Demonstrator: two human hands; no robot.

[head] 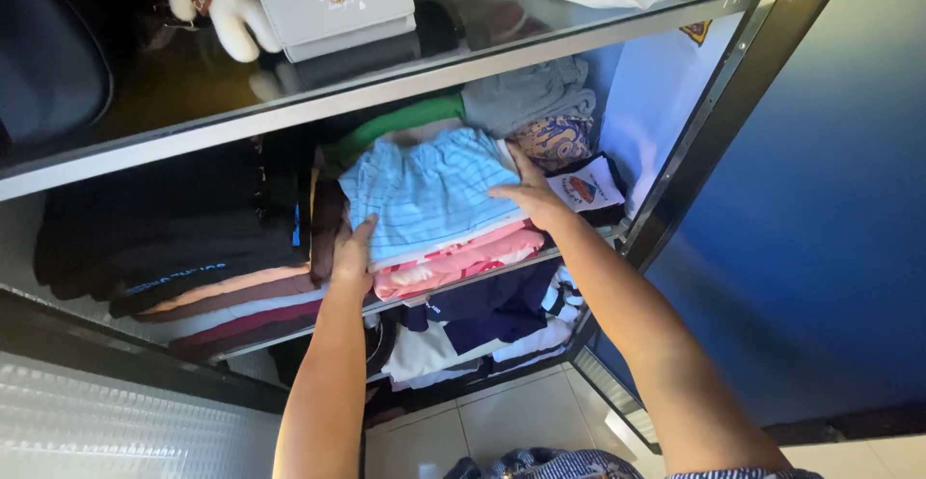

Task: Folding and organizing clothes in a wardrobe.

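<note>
Blue striped folded garment (424,194) atop the pink stack (458,262), centre shelf, pressed between left hand (352,257) at seven o'clock and right hand (526,194) at three, both spread flat. Seemingly mid-placement; next, squaring edges.

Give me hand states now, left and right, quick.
Left hand: open, pressed flat against the side of the folded clothes stack.
Right hand: open, palm on the light blue striped garment on top.

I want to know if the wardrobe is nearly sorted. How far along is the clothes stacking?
Done: folded dark stack sits on the shelf. In hand: left hand and right hand press the light blue striped garment onto the pink pile. Left: clothes behind look loosely bunched.
</note>
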